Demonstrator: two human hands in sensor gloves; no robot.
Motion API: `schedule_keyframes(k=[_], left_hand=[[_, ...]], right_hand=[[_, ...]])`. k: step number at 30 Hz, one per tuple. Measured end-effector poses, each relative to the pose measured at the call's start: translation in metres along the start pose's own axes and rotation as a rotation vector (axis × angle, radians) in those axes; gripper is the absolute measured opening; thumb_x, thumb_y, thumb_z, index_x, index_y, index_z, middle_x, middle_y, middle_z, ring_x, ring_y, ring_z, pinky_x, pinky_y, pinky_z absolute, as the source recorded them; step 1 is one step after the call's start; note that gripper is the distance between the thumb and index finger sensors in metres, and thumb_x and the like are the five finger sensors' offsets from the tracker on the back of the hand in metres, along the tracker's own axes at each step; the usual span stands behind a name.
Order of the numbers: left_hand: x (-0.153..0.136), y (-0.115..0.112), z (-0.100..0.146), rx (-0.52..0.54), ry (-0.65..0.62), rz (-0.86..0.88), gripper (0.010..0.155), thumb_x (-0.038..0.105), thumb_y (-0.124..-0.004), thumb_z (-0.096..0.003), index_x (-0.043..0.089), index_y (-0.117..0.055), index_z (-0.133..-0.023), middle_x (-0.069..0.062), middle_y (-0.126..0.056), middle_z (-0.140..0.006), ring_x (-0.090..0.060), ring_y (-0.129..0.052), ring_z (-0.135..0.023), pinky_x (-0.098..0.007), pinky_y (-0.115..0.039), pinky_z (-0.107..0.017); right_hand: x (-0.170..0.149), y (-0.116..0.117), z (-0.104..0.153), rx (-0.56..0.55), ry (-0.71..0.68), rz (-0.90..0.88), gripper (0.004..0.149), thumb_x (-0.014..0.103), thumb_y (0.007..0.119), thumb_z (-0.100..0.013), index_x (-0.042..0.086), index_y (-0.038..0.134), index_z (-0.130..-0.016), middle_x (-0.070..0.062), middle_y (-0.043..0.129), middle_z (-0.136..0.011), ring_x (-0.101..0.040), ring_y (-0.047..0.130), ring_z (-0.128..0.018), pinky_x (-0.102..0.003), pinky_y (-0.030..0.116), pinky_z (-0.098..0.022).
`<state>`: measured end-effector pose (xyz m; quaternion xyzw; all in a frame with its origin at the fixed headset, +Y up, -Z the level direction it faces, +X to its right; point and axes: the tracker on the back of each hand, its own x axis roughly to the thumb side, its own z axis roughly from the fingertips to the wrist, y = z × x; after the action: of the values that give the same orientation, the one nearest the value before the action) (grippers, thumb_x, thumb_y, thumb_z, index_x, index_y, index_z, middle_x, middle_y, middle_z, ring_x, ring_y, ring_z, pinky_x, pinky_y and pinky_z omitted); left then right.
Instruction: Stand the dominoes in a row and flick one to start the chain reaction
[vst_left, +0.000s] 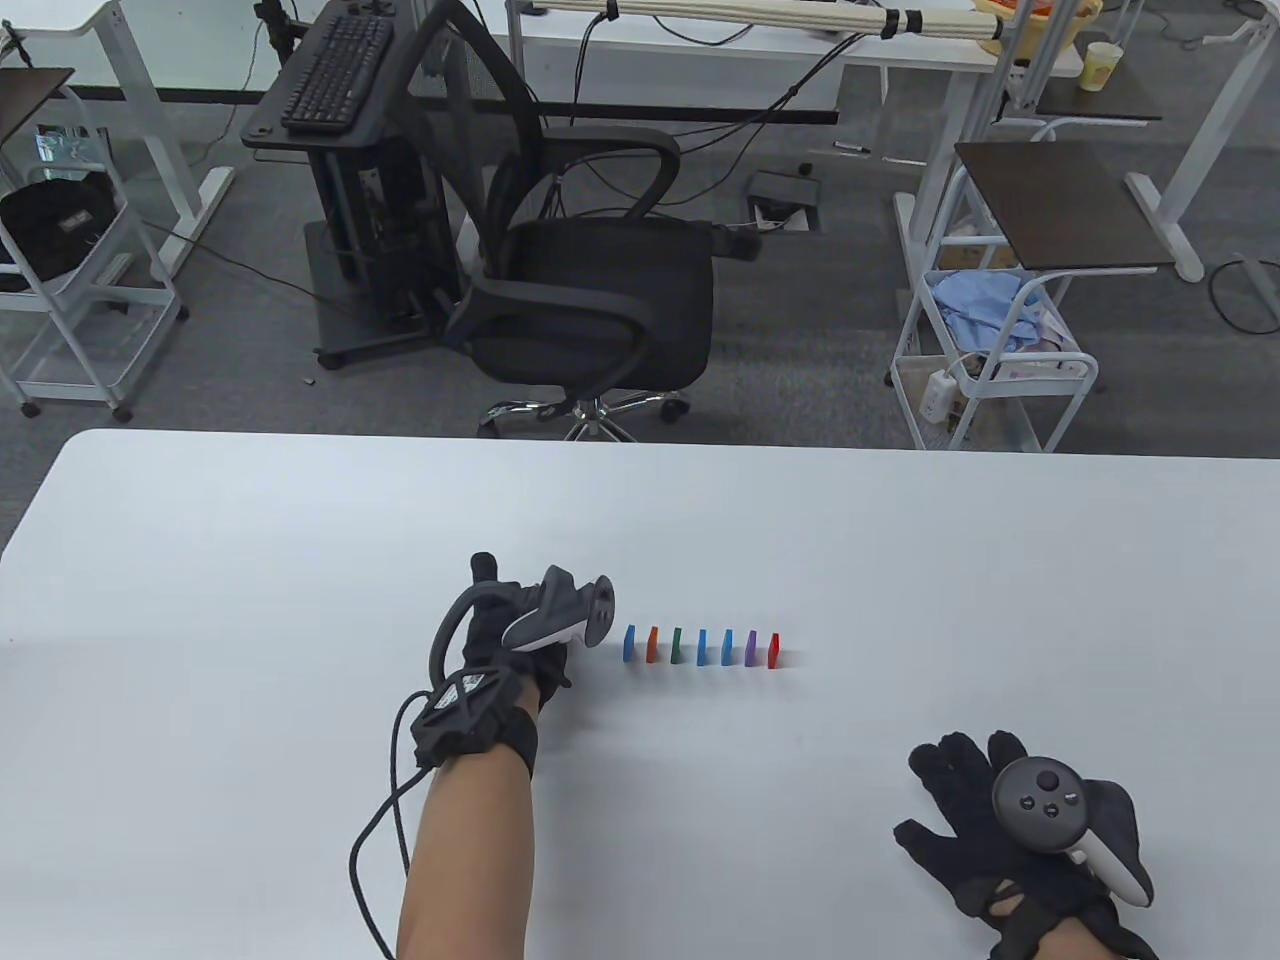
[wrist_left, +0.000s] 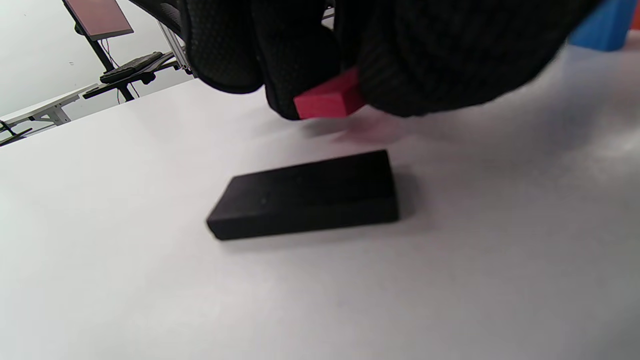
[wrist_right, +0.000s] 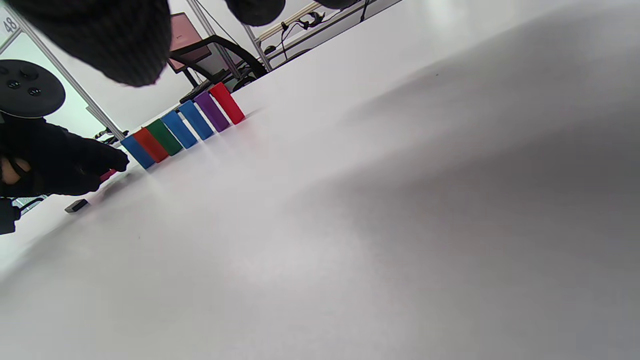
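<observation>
Several coloured dominoes stand in a row (vst_left: 700, 647) on the white table (vst_left: 300, 540), running from a blue one (vst_left: 629, 644) at the left end to a red one (vst_left: 773, 650) at the right; the right wrist view shows the same row (wrist_right: 182, 125). My left hand (vst_left: 520, 630) sits just left of the row and pinches a red domino (wrist_left: 327, 100) low over the table. A black domino (wrist_left: 305, 195) lies flat under that hand, hidden from the table view. My right hand (vst_left: 990, 800) rests flat near the front right, fingers spread, holding nothing.
Beyond the table's far edge stands a black office chair (vst_left: 590, 300). A white cart (vst_left: 990, 380) is at the back right and a keyboard stand (vst_left: 340, 80) at the back left. A cable (vst_left: 375, 850) trails from my left wrist.
</observation>
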<state>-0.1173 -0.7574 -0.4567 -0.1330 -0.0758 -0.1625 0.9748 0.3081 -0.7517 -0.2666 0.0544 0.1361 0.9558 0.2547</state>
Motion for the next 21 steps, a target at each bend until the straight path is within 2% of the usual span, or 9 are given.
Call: schedule_keyframes(k=[3, 10, 15, 21], left_hand=[[-0.006, 0.01, 0.005, 0.031, -0.002, 0.045, 0.055, 0.039, -0.088, -0.041, 0.034, -0.07, -0.093, -0.007, -0.089, -0.089, -0.033, -0.078, -0.089, -0.073, -0.018, -0.071], [-0.017, 0.035, 0.018, 0.114, -0.002, 0.233, 0.062, 0.04, -0.088, -0.0392, 0.02, -0.065, -0.093, -0.005, -0.09, -0.088, -0.031, -0.082, -0.088, -0.072, -0.021, -0.072], [-0.019, 0.039, 0.022, 0.135, -0.011, 0.394, 0.06, 0.037, -0.088, -0.0405, 0.02, -0.064, -0.092, -0.004, -0.088, -0.091, -0.029, -0.08, -0.091, -0.072, -0.02, -0.071], [-0.018, 0.038, 0.022, 0.129, -0.025, 0.453, 0.058, 0.035, -0.088, -0.0415, 0.02, -0.065, -0.092, -0.004, -0.089, -0.092, -0.029, -0.08, -0.092, -0.072, -0.02, -0.071]], right_hand=[[0.0, 0.0, 0.0, 0.0, -0.001, -0.003, 0.072, 0.057, 0.075, -0.05, 0.029, 0.035, -0.104, -0.012, 0.018, -0.116, -0.044, -0.01, -0.096, -0.065, 0.0, -0.068], [0.0, 0.0, 0.0, -0.004, -0.01, -0.002, 0.072, 0.057, 0.075, -0.05, 0.029, 0.035, -0.104, -0.012, 0.018, -0.116, -0.044, -0.01, -0.096, -0.065, 0.0, -0.068], [-0.001, 0.0, 0.0, -0.006, -0.012, -0.004, 0.072, 0.057, 0.075, -0.05, 0.029, 0.035, -0.104, -0.012, 0.018, -0.116, -0.044, -0.01, -0.096, -0.065, 0.0, -0.068], [-0.001, 0.0, -0.001, -0.007, -0.017, -0.004, 0.073, 0.057, 0.075, -0.05, 0.029, 0.035, -0.104, -0.012, 0.018, -0.116, -0.045, -0.01, -0.096, -0.065, 0.0, -0.068]])
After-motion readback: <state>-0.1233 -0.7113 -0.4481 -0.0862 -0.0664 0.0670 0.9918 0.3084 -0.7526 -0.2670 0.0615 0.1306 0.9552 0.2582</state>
